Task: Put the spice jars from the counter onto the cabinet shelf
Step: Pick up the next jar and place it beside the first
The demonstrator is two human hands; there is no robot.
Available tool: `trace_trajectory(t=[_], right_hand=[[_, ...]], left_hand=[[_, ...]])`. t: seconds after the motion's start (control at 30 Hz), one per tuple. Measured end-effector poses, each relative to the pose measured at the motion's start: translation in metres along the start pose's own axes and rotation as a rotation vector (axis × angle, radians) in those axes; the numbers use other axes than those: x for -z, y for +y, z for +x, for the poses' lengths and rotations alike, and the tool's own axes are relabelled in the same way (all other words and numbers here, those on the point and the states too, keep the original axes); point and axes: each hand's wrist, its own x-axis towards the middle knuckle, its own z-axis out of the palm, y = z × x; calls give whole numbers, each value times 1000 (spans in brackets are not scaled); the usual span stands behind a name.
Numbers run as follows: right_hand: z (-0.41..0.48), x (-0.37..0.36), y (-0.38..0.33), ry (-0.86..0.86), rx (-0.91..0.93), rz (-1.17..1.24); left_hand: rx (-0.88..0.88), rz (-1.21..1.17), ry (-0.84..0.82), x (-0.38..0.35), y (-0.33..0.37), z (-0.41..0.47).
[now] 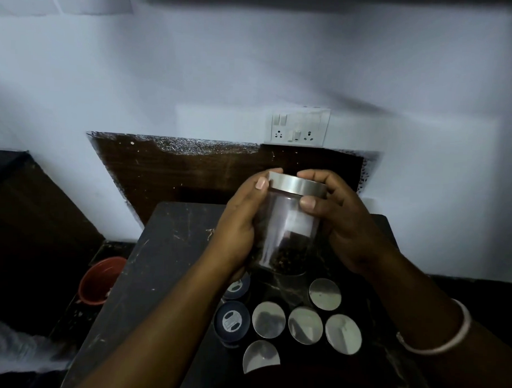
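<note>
A clear glass spice jar [287, 232] with a steel lid and a white label is lifted above the dark counter [165, 248]. It holds dark spice at its bottom. My left hand [242, 219] wraps its left side and my right hand [338, 220] grips its right side, fingers over the lid. Below it on the counter stand several steel-lidded jars [305, 324] and two jars with dark blue lids [232, 320].
A red bowl [101, 281] sits low at the counter's left edge. A white switch and socket plate [299, 128] is on the wall behind. A dark wooden panel [192, 168] lines the wall above the counter. A pale bangle [447, 342] circles my right wrist.
</note>
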Motion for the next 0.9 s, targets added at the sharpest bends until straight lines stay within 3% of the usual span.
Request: trace_trajectory(t=[0.13,0.2,0.33,0.5,0.6,0.77,0.9], right_hand=[[-6,-14,0,220,13,-104],[-11,-23,-1,293,7,-179],[-17,-30,-12,217,6,-288],[-21,-17,-20,120,59,-93],[-26,-23,-13,100,127,-148],[-32,-36,-7,84,201,-43],[-33,-38,-9,97,249,6]], left_hand=[[-159,237,122,-2,3,-5],[-209,283,16,-4,1,-11],[-134,255,-80,-4,0,-14],[-27,-182,-53,-1,10,-14],[-26,-334,-36,-8,11,-18],[-76,-123,-43,-9,14,-22],[-97,-94,-88,-6,21,-27]])
